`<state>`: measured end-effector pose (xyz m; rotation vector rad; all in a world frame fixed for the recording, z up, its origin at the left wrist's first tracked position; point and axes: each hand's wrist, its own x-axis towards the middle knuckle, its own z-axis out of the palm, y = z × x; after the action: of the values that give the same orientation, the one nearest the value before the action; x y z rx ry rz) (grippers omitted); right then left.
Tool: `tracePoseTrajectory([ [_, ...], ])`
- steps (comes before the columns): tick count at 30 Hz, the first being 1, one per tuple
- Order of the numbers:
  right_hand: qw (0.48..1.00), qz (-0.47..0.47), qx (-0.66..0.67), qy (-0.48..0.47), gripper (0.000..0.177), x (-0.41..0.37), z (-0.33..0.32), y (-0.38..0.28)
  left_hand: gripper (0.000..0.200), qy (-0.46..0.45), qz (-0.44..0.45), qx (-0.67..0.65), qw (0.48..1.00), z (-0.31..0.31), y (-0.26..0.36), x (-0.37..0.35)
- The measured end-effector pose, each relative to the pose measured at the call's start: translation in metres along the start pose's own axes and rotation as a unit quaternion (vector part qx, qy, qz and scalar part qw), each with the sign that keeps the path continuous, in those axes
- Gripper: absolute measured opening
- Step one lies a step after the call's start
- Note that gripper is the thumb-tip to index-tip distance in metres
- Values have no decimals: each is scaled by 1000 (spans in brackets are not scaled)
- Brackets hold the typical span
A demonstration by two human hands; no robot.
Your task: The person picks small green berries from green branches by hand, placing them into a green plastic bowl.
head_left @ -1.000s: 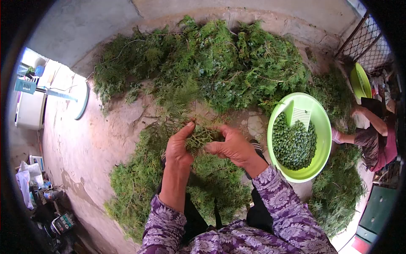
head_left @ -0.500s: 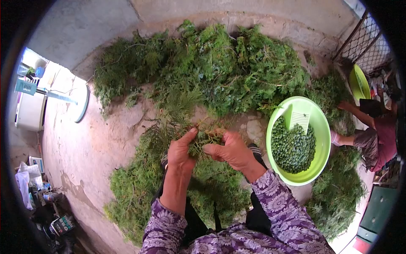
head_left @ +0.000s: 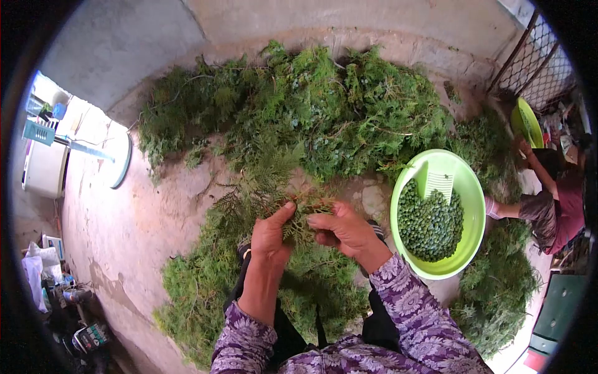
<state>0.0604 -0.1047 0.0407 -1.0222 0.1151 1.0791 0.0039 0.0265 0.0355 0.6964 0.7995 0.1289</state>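
My left hand (head_left: 271, 234) and my right hand (head_left: 342, 228) grip the same green leafy sprig (head_left: 298, 219) between them, over my lap. Both sleeves are purple with a flower print. Below the hands lies a heap of plucked green sprigs (head_left: 205, 280). A bright green plastic basin (head_left: 470, 198) stands to the right of my right hand, about half full of small round green berries (head_left: 430, 224), with a pale scoop (head_left: 439, 182) standing in it.
A large pile of green branches (head_left: 324, 106) lies ahead along a concrete wall. Another person (head_left: 551, 206) sits at the right among more greenery, reaching toward a second green basin (head_left: 527, 121). A white fan base (head_left: 118, 162) and clutter are at the left.
Both hands with the sprig have shifted slightly lower in view and closer together. The other person's arm has risen toward the far basin.
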Motion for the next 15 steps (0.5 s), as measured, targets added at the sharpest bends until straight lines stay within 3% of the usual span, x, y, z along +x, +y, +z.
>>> tracePoseTrajectory([
  [8, 998, 42, 44, 17, 20, -1, -4, -1, 18, -18, 18, 6, 1000, -6, -5, 4],
  [10, 990, 39, 107, 82, 21, -3, 3, 0, 18, -10, 13, 9, 1000, -3, -3, 0],
  [15, 990, 44, 126, 39, 21, -2, 0, 3, 16, -22, 17, 2, 1000, 4, 0, -7],
])
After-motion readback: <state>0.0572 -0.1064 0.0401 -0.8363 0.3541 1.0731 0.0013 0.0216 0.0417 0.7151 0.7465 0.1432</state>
